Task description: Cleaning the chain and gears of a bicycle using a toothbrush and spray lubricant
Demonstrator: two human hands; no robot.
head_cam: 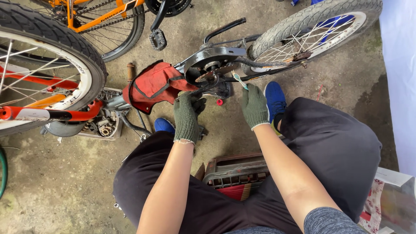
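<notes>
Orange bike (102,17): far up and left of the left hand, only part of its frame and rear wheel in view.
Big wheel (52,65): left of the left hand, well apart, with a red frame tube across it.
Parts tray (102,125): on the floor, left of the left hand and below the big wheel, holding small metal bits.
Red cloth (154,84): draped over the bike's upside-down saddle, just up and left of the left hand.
Left hand (187,115): in a green knit glove, fingers curled shut around the dark crank and pedal (219,93) area; exactly what it grips is hidden by the glove.
Chain guard (212,58): black, straight above the left hand, near it, curving over the chainring (214,71).
Brush (238,80): a pale toothbrush-like tool; its long axis runs up and left from the right hand toward the chainring, the bristle end close to the chain.
Right hand (255,106): green glove, closed on the brush handle's lower end; it is the hand nearer the chain run.
Small wheel (312,30): up and right of the right hand, grey tyre, white rim, the chain stay leading to it.
Blue shoe (274,99): touching or just right of the right hand, on the concrete floor.
Crate (234,171): below both hands, between the person's knees.
</notes>
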